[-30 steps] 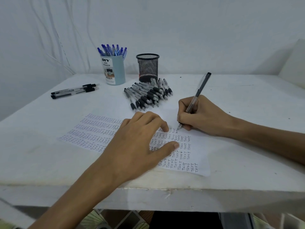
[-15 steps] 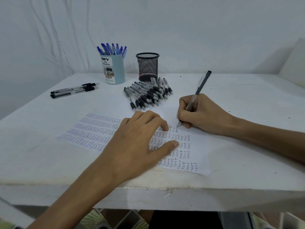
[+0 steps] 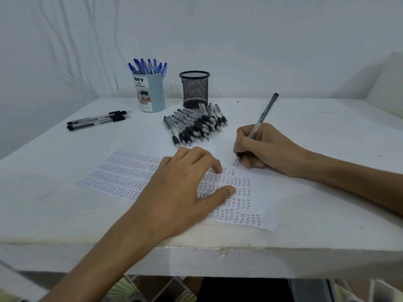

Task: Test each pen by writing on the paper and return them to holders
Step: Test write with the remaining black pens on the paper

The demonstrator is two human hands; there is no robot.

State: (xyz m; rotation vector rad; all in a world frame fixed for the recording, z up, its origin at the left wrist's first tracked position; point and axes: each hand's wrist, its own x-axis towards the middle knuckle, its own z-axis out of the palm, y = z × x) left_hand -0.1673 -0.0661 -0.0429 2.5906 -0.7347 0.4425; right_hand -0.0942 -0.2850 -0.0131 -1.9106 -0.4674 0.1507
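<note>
You sit at a white table (image 3: 65, 203). A sheet of paper (image 3: 265, 205) lies flat on it, near the front edge. The paper is full of rows of the word TEST, blue on the left and black on the right.

Your left hand (image 3: 185, 188) lies on the middle of the paper. Its fingers (image 3: 218, 168) are spread out and press the sheet down; they grab nothing.

Your right hand (image 3: 263, 147) rests at the far right edge of the paper. Its fingers (image 3: 242, 147) are curled tight around a black pen (image 3: 265, 112). The pen leans back and to the right, and its tip touches the paper just past the top row of black words.

A pile of black pens (image 3: 196, 125) lies on the table behind the paper, right in front of a black mesh holder (image 3: 194, 89). A light blue holder (image 3: 151, 94) stands just left of the mesh one, with blue pens (image 3: 148, 66) sticking out of it. A few more black pens (image 3: 98, 122) lie side by side far off to the left.
</note>
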